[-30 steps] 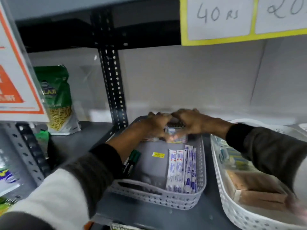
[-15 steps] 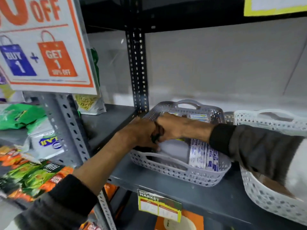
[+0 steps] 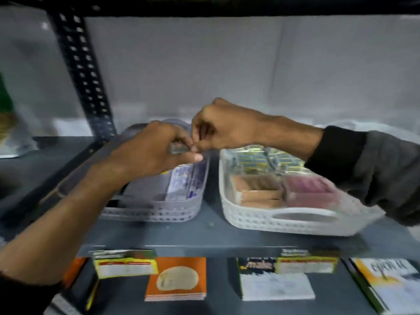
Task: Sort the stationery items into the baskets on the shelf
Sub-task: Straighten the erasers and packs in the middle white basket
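Observation:
Both hands meet above the grey basket [image 3: 159, 213] on the shelf. My left hand [image 3: 147, 153] and my right hand [image 3: 218, 130] pinch the same small pale item [image 3: 178, 148] between their fingertips; blur hides what it is. Inside the grey basket lie white-and-blue packets [image 3: 184, 183] along its right side. To its right stands the white basket [image 3: 284, 220], holding yellow-blue packs [image 3: 256, 161] at the back, tan blocks [image 3: 256, 189] and pink blocks [image 3: 306, 189] in front.
A black perforated upright [image 3: 81, 71] rises left of the grey basket. Price tags [image 3: 123, 264] hang on the shelf's front edge. On the lower shelf lie an orange booklet [image 3: 177, 278] and other notebooks [image 3: 275, 285]. A green-and-white bag [image 3: 6, 123] stands far left.
The view swung right and down, so both baskets and the lower shelf show. My hands rose from inside the grey basket and now pinch a small item above it.

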